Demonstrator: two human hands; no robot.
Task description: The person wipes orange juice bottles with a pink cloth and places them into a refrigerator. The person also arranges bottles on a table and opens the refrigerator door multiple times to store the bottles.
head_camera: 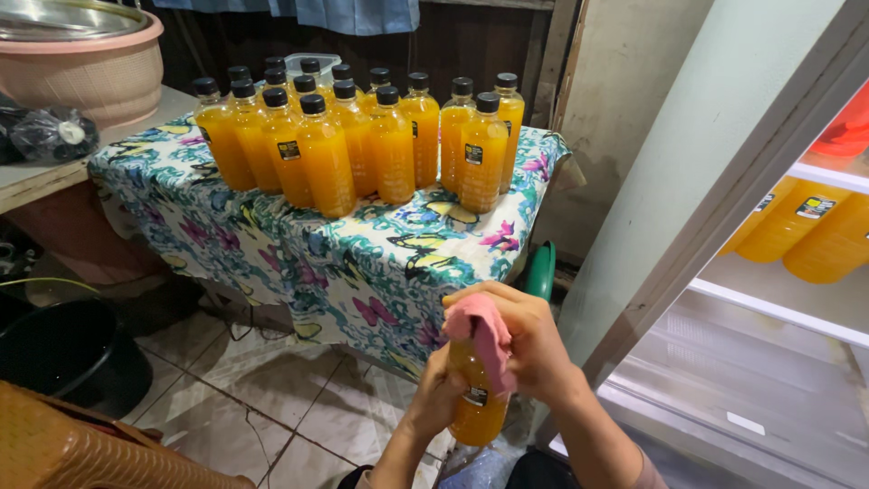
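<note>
Below the cloth-covered table point(272, 244), close to the open fridge point(769, 299), the person holds one orange juice bottle point(477, 403) upright over the tiled floor. Their left hand point(434, 398) is wrapped around its lower body, while the right hand point(529, 349) presses a pink cloth point(484, 330) over the cap and neck, so both hands are closed on that same bottle. To wipe it well, I'd judge the lower grip should stay firm and the cloth should turn right around the shoulder and down past the label, since a wet bottle could slip. Up on the table the other filled bottles point(362, 145) stand crowded together, well apart from the hands.
</note>
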